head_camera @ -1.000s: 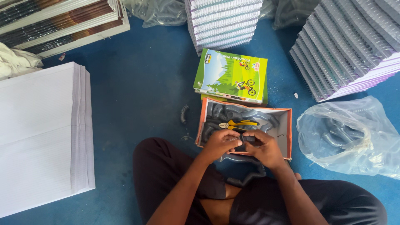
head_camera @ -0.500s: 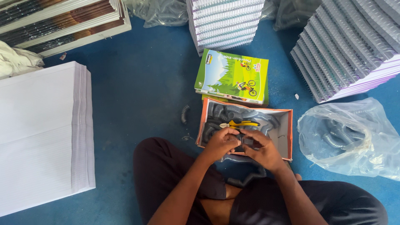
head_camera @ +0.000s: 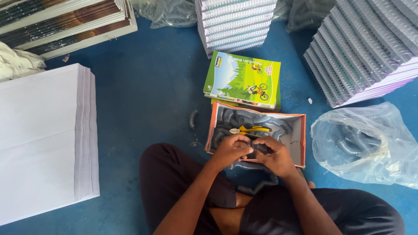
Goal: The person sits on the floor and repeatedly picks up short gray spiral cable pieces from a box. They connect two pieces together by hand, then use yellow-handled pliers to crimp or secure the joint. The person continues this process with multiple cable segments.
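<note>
Both my hands closed on a grey coil over the box, seated on the blue floor.

Left to right: paper stack (head_camera: 41,139) far left on the floor (head_camera: 143,87); a loose coil piece (head_camera: 193,119) lies near the box's left side. My left hand (head_camera: 230,150) is curled shut on the coil (head_camera: 257,150), and my right hand (head_camera: 273,156) grips the same coil right beside it, fingertips meeting over the front edge of the box (head_camera: 300,139). The coil trails down past the hands toward my lap. Pliers (head_camera: 251,129) with yellow handles lie in the box on more coils, just behind the hands. Green notebook (head_camera: 244,80) sits touching the box's far edge. Clear bag (head_camera: 370,143) of coils on the right, spiral notebook stacks behind it.
</note>
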`<state>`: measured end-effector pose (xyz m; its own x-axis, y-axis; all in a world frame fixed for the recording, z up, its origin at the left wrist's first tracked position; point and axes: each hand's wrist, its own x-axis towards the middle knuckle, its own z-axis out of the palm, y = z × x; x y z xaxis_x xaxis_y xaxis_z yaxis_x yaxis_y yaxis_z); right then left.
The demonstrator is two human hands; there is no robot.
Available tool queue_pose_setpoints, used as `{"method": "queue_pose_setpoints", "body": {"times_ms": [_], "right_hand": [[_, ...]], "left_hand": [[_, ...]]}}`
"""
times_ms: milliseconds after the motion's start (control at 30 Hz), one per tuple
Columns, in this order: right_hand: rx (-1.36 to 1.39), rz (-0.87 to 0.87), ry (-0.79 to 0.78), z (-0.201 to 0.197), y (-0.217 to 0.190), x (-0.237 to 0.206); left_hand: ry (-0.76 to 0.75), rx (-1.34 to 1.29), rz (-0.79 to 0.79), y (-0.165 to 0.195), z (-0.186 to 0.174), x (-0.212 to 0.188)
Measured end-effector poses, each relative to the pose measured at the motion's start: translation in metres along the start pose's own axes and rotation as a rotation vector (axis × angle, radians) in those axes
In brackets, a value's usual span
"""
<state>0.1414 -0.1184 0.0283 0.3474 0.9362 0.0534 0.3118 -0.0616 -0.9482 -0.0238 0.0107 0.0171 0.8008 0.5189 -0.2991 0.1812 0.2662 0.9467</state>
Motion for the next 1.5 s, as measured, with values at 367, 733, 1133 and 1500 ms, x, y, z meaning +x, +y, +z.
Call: {"method": "queue_pose_setpoints", "body": {"times_ms": [367,733,1133,1500], "right_hand": [[0.180,0.089,-0.005,-0.003,0.003,0.000],[0.026,-0.165,-0.115,-0.001,-0.012,0.001],[-0.058,-0.084,0.004,0.003,-0.002,0.000],[0.236,0.056,-0.010,-0.002,0.005,0.000]], "left_hand": [[0.001,-0.091,0.035,-0.009,-0.003,0.003],[0.046,-0.020,0.093,-0.021,0.003,0.009],[0.026,-0.008,0.036,-0.009,0.003,0.003],[-0.062,-0.106,0.024,0.001,-0.004,-0.001]]}}
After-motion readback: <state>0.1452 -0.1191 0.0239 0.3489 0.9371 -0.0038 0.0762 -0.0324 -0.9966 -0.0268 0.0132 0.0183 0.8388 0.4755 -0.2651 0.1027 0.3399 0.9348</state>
